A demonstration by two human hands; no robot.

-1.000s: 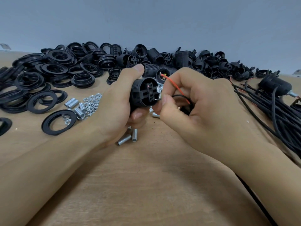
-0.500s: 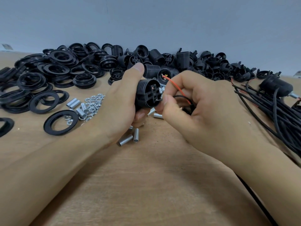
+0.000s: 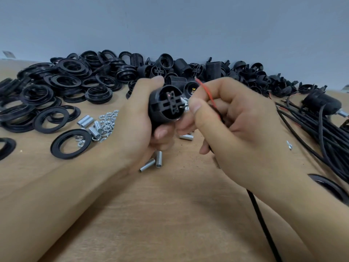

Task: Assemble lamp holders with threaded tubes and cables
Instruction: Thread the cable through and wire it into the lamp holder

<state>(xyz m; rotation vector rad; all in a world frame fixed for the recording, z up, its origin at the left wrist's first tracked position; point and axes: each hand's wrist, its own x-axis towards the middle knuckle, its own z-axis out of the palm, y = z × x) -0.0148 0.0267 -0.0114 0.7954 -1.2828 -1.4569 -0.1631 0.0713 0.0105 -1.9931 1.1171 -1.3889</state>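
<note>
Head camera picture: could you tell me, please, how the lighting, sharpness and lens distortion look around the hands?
Head view: soft, even light, with faint shadows on the table under both forearms; wide-angle bending curves the table's far edge; the left hand gripping the lamp holder and the right hand pinching the red wire are slightly soft, and the far pile is blurrier.

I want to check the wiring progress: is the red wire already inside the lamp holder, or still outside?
Outside. The red wire arcs free above the right hand, its tip in the air, away from the lamp holder that the left hand grips.

No legible text, labels or nos. anywhere; parts all plain black plastic or bare metal
</note>
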